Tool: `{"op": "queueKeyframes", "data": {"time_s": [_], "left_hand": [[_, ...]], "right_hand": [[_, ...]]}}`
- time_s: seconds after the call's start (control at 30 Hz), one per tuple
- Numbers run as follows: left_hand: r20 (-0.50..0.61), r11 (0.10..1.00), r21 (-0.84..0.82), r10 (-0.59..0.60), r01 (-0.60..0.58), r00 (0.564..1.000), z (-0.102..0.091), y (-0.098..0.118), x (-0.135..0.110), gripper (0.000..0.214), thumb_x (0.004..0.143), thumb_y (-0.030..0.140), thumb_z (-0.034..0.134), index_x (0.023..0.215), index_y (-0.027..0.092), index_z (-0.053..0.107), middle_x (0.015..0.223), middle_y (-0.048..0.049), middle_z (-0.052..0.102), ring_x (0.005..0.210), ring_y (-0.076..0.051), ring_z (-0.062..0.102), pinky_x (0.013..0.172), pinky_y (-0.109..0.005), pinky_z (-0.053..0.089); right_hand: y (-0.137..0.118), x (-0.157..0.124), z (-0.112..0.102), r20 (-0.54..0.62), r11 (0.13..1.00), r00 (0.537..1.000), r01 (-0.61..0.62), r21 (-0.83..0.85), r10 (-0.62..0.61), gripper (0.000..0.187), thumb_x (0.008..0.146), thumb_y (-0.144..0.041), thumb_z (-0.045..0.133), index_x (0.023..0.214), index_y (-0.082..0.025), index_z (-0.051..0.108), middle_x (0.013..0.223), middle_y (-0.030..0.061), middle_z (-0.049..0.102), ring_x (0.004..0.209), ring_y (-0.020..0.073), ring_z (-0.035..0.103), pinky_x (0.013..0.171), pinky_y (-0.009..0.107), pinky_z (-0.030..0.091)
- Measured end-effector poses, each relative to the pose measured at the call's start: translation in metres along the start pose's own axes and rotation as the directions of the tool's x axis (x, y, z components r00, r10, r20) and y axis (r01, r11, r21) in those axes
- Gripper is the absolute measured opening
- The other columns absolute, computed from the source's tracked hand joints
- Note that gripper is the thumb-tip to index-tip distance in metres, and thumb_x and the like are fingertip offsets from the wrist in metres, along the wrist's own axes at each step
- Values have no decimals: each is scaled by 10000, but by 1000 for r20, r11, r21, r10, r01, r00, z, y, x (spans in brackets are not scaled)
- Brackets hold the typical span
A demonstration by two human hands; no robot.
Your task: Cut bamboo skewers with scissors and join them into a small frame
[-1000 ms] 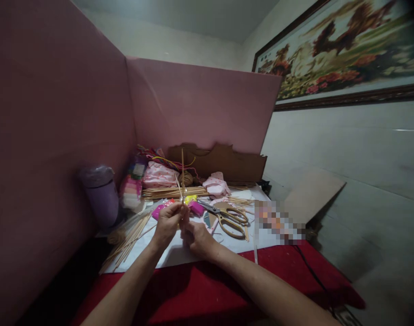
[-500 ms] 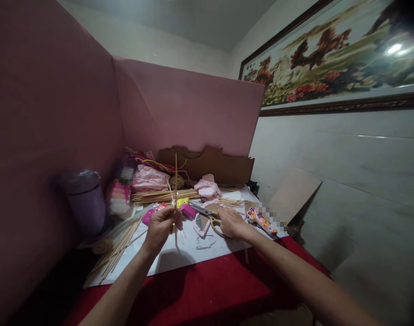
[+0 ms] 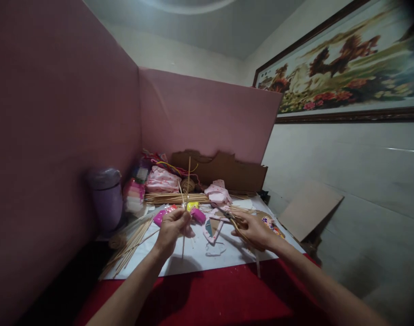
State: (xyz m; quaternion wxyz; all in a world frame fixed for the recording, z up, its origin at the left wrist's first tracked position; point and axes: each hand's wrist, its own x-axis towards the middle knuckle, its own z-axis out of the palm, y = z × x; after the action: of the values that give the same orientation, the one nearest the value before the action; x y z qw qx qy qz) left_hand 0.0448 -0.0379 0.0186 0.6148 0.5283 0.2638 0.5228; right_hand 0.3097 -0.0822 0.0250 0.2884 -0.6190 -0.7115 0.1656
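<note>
My left hand pinches a thin wooden stick, held nearly upright above the white sheet. A shorter thin stick leans close beside it; whether the fingers hold that one too, I cannot tell. In my right hand are gold-handled scissors, their dark blades pointing left and away from me. The scissors are apart from the stick. Below and between the hands lies a small pink-edged piece with a grey-blue inset, and nearer me a clear, thin outlined item.
Loose sticks spread at the left, with a stick bundle behind. Magenta packets, a yellow packet, pink cloth and twine sit farther back. A flowered glue gun lies right; a purple bin stands left.
The view has shifted, so the scene sits farther right. My right hand has drawn the scissors away from the stick and turned them in its grip. My left hand keeps the stick upright.
</note>
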Motion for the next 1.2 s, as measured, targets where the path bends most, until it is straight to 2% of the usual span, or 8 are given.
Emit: {"op": "queueKeyframes", "data": {"time_s": [0.13,0.23,0.33,0.47,0.57,0.7,0.93,1.2], "left_hand": [[50,996,-67,-63,66,997,3,3,-2,320,700,402,659,615,149,483,401,65,425,307,-55,388,309,-163,284],[76,984,-126,-120,129,990,4,5,-3,301,685,366,669,610,144,482,390,90,338,299,-8,232,296,-130,127],[95,978,-125,-157,168,983,5,6,-4,265,713,354,629,617,137,509,383,97,287,307,-6,181,306,-135,99],[113,982,-88,-156,167,981,6,8,-6,234,714,327,604,606,129,539,368,95,266,304,-13,176,310,-149,95],[103,982,-66,-171,178,980,8,10,-6,237,697,336,612,606,126,554,368,94,269,307,-14,173,309,-154,90],[85,975,-35,-214,218,973,10,11,-6,247,674,349,619,587,127,554,372,93,271,310,-13,169,307,-153,86],[88,973,-8,-230,232,969,7,6,-4,263,678,369,622,607,122,568,385,91,288,312,-13,174,301,-154,96],[102,972,-12,-233,235,967,7,3,-4,241,675,347,619,601,127,556,385,90,293,307,-13,173,295,-150,98]], "right_hand": [[4,-15,-10,146,964,989,-64,257,26,351,754,-454,592,966,-178,546,675,-8,524,595,123,499,531,228,407],[-10,-25,-10,204,949,978,-26,315,-41,390,742,-492,597,963,-178,525,667,-30,476,550,92,433,490,198,372],[-35,-33,-5,328,950,944,-89,300,-15,400,720,-480,618,984,-188,542,636,-45,470,507,81,379,450,188,321],[-63,-33,4,239,982,970,-15,190,-31,325,645,-436,694,815,-173,608,617,-40,480,555,90,380,481,192,290],[-70,-29,9,230,982,972,-3,188,-41,345,665,-493,656,755,-164,608,582,-38,460,523,85,369,451,192,268],[-73,-24,10,240,976,971,-44,212,-8,353,670,-505,636,745,-162,599,566,-36,460,486,79,387,428,188,288],[-72,-20,9,229,978,972,11,211,-60,459,689,-588,597,828,-152,639,610,-14,516,467,73,387,403,190,305],[-68,-17,13,234,977,969,34,210,-85,382,708,-526,620,825,-163,640,622,-19,529,479,76,406,422,192,320]]}}
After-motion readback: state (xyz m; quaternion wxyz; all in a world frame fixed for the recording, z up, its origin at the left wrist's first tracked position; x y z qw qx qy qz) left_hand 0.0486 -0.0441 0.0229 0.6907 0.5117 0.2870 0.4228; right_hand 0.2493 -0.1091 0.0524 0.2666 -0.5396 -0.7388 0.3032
